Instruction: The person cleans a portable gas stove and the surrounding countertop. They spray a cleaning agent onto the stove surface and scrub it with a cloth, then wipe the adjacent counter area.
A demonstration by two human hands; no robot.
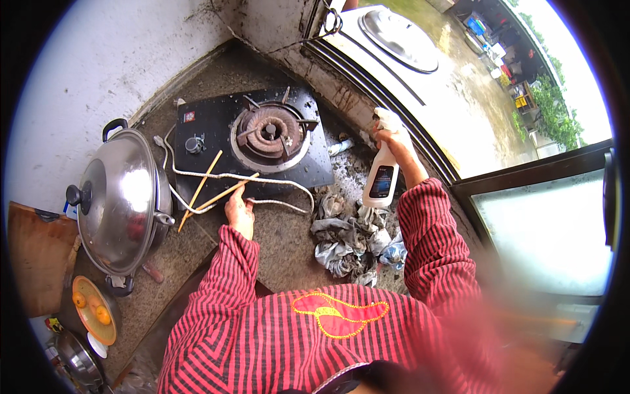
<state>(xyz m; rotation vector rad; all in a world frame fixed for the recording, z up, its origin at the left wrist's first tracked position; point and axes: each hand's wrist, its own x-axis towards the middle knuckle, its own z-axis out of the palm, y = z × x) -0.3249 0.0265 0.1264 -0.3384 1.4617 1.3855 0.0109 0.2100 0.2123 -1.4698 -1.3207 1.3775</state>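
A white spray bottle [381, 178] with a dark label is held upright in my right hand [395, 143], beside the window sill. My left hand [239, 212] is at the front edge of a black gas stove [211, 118] with one round burner, its fingertips at a wooden stick [216, 198] and a white cord [275, 202]. Whether the fingers grip either is hard to tell. A second stick [201, 189] crosses the first. White foam [350, 184] lies on the counter between the stove and the bottle. Below it are crumpled dirty plastic bags [344, 236].
A large lidded steel wok [118, 197] stands left of the stove. Nearer me on that side are an orange basket [81, 285] with yellow fruit and a steel pot [78, 359]. A window frame [393, 113] runs along the right, and a wire hangs above the back corner.
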